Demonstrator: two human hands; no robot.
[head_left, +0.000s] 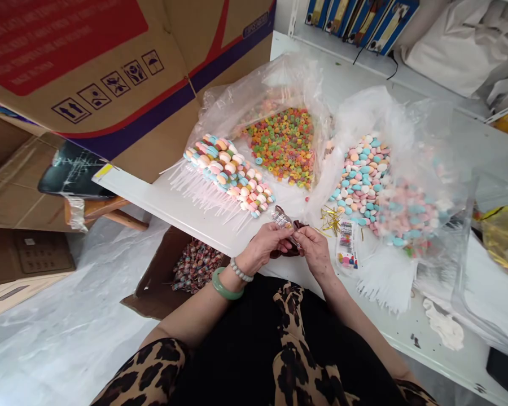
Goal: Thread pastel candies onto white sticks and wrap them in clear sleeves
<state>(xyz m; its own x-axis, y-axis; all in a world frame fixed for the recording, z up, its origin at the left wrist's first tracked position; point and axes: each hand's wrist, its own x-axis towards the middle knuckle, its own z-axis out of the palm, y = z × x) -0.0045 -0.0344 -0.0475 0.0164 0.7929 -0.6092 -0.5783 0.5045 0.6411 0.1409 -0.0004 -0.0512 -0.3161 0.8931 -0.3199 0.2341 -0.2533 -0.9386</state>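
Close to the table's front edge, both hands grip a small brown and clear printed candy wrapper. My left hand, with a bead bracelet and a green bangle at the wrist, pinches its left side. Fingertips of my right hand are closed on its dark right end. What is inside the wrapper is hard to make out. Beyond the hands lies a pile of candy skewers on white sticks. Gold twist ties and a small printed candy packet lie right of my right hand.
Bags of ring candies and pastel candies lie open on the white table. White sticks are bundled at right. A large carton stands at left; below the edge, an open box holds wrapped candies.
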